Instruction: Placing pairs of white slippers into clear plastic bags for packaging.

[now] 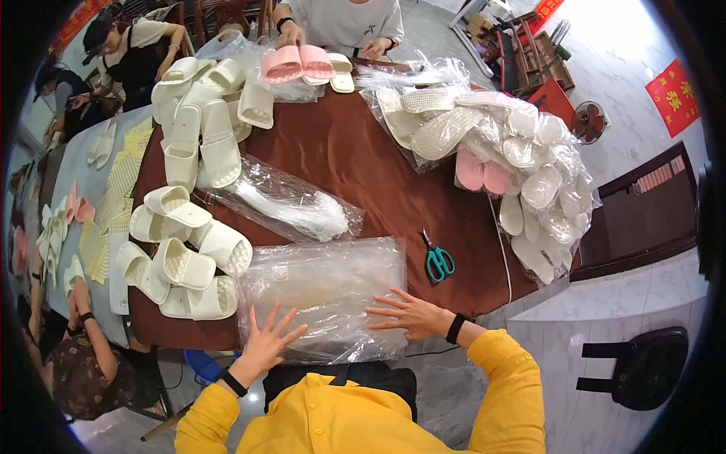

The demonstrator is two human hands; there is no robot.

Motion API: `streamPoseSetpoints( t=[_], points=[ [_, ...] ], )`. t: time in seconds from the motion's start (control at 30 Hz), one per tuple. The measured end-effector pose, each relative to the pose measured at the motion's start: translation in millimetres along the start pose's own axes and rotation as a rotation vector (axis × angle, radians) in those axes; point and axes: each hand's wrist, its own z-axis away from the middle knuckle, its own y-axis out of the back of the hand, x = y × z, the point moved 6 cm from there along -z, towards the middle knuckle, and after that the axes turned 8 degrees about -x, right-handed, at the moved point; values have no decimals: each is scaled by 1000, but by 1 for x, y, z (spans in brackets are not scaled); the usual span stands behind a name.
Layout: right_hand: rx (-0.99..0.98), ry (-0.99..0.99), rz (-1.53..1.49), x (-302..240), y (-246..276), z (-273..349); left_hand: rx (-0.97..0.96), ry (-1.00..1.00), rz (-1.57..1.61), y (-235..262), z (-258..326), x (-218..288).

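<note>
On my feed, the left hand (271, 342) and right hand (411, 315) rest, fingers spread apart, on the clear bags (333, 276) at the tabletop's (340, 151) near edge. Scissors (438, 262) (teal-handled) lie right of the bags, cream slippers (184, 270) left.

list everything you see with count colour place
bags: one stack, clear, under both hands
strips: one bundle, white, beyond the bags
scissors: one, teal-handled, right of bags
loose slippers: many, cream, mostly left
pink slippers: several, pink, far edge, right heap, left table
wrapped slippers: many, mostly white, table's right
cloth: one, brown, on table
sheets: several, yellow, left table
fan: one, dark, upper right
door: one, brown, far right
signs: at least two, red, upper right
padded thing: one, black, lower right
co-workers: at least four, mixed clothing, left and far side
left hand: one, bare, on bags' left
right hand: one, bare, on bags' right
wristbands: two, black, wrists
sleeves: two, yellow, forearms
</note>
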Motion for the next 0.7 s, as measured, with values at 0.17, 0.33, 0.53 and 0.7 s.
streamPoseSetpoints(
  t=[0.17,0.33,0.53,0.7],
  points=[
    [-148,-142,-415,0,25,15,108,37,-46,-12,-4,1],
    [220,-98,-823,-18,43,-4,143,30,58,-7,-7,1],
    [177,-451,-492,-34,19,-16,309,51,39,-27,-5,-6],
    [256,-503,-310,-39,-45,-25,355,4,114,-31,-5,-1]
  ],
)
